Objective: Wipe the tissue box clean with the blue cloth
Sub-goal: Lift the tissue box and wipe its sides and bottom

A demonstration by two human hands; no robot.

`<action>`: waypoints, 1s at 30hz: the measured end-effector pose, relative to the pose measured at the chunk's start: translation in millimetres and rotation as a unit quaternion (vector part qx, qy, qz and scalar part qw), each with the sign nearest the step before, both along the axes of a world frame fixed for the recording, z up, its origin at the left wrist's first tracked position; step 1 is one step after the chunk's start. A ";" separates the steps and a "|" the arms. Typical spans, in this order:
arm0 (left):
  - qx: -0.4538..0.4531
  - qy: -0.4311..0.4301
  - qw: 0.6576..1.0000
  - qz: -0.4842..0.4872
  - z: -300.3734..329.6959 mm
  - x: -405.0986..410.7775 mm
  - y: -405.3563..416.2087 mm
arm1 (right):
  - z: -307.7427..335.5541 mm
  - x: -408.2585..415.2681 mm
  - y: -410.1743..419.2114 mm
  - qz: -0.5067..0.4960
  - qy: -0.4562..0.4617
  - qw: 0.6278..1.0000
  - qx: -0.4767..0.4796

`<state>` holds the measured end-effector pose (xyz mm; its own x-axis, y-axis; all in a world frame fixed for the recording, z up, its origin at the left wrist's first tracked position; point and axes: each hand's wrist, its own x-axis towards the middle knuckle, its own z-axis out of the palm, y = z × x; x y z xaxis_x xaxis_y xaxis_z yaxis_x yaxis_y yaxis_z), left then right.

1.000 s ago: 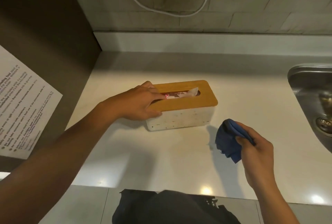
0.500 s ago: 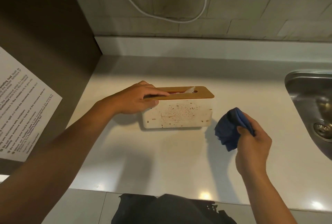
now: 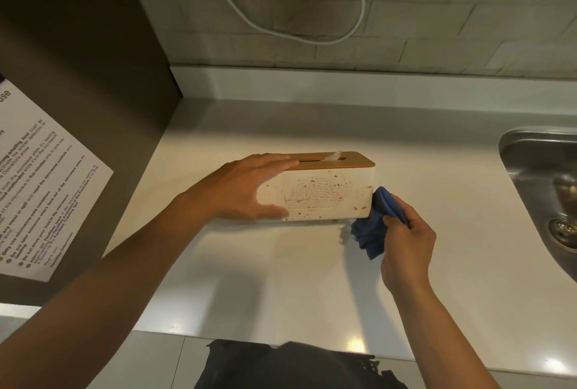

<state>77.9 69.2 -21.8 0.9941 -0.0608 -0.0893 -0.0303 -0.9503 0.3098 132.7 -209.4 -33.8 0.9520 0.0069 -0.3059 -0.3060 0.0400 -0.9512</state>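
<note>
Right fingers [image 3: 394, 222] clench a bunched blue cloth [image 3: 373, 226]; the wad sticks out ahead of the knuckles and touches the lower right corner of the tissue box [image 3: 315, 193]. The left hand [image 3: 246, 187] spans the box's opposite end, fingers straight and laid flat over the wooden lid [image 3: 340, 160], thumb against the lower front face: a brace, not a curled grip.

Change: half a second ago the cloth hung well apart from the box, to its right; now it meets the box. A second ago the lid faced the camera and the box sat skewed; now the box is squared up and its front wall faces the viewer. Judged from this, positioning is over and the first wiping stroke is about to start. Nothing is clean yet: brown specks and a smeared patch cover the perforated front wall between the two hands.

Orientation: the box stands upright on the counter [image 3: 281, 279], lid up, a tissue tip [image 3: 333, 156] poking from the slot. Its long axis runs from the left fingers to the right fingers, roughly parallel to the counter's front edge. The soiled long wall points toward the person.

Beyond the right hand [image 3: 406, 248] lies a steel sink [image 3: 543, 176]; beyond the left, a printed notice [image 3: 40, 188] on a dark panel. A white cable [image 3: 296, 35] loops on the tiled wall behind.
</note>
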 end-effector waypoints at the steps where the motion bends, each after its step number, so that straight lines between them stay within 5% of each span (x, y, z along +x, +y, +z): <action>1: 0.008 0.007 1.000 -0.009 0.3 0.0 -1.0 | 0.4 0.7 0.4 0.002 0.000 1.000 0.000; 11: 0.209 -0.086 0.972 -0.056 -11.5 4.4 1.8 | -4.5 8.0 1.8 0.010 -0.009 1.000 0.020; 20: 0.110 -0.081 0.991 -0.009 -9.6 8.1 5.1 | -14.3 12.9 4.7 0.022 -0.139 0.990 -0.032; 26: 0.070 -0.086 0.994 0.024 -14.3 7.2 -2.3 | -21.9 28.0 21.0 0.073 -0.403 0.872 -0.266; 30: 0.024 -0.080 0.996 0.036 -11.0 11.9 2.0 | -47.7 23.1 31.4 0.133 -0.438 0.803 -0.382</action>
<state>89.8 71.2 -32.8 0.9975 0.0111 0.0695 -0.0075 -0.9653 0.2612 155.8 -177.9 -81.5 0.7997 0.3754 0.4685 0.5934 -0.6133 -0.5214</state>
